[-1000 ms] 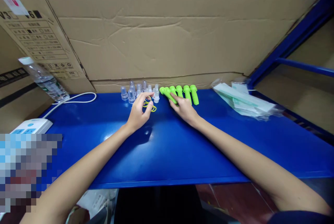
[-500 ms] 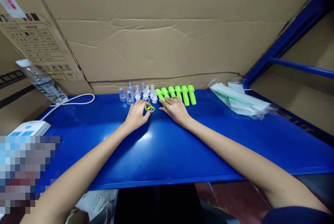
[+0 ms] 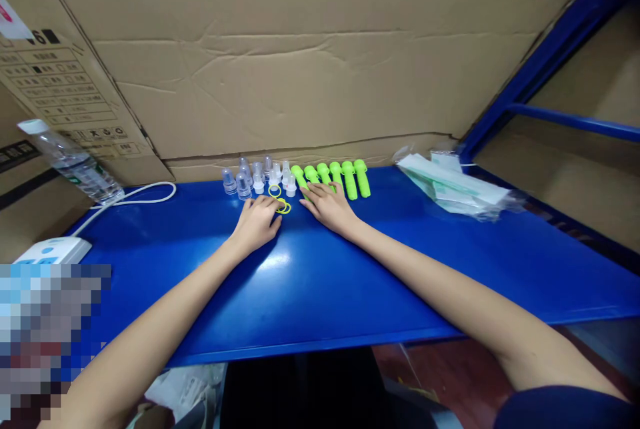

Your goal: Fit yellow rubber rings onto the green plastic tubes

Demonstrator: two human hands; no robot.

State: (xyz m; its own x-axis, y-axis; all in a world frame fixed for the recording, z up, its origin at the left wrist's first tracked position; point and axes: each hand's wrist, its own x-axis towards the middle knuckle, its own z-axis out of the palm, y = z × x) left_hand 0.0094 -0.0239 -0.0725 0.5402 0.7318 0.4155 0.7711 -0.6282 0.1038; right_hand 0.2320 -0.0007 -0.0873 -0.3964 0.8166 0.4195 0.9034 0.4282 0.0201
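Observation:
My left hand (image 3: 256,222) lies palm down on the blue table (image 3: 325,282), its fingertips at a small heap of yellow rubber rings (image 3: 281,204). Just behind the rings stands a cluster of several small clear plastic caps (image 3: 255,177). My right hand (image 3: 330,205) rests flat with fingers stretched out, touching the near end of the leftmost of several bright green plastic pieces (image 3: 336,177) laid in a row. Neither hand grips anything that I can see.
A stack of clear-wrapped white packets (image 3: 453,185) lies at the right rear. A water bottle (image 3: 70,161) leans at the left, with a white cable (image 3: 135,194) and power strip (image 3: 53,250) near it. Cardboard boxes (image 3: 300,62) wall off the back. A blue shelf frame (image 3: 550,55) rises on the right.
My left hand has dropped from a raised pinch onto the table by the rings. My right hand has slid off the green piece toward me and flattened. The view has shifted slightly.

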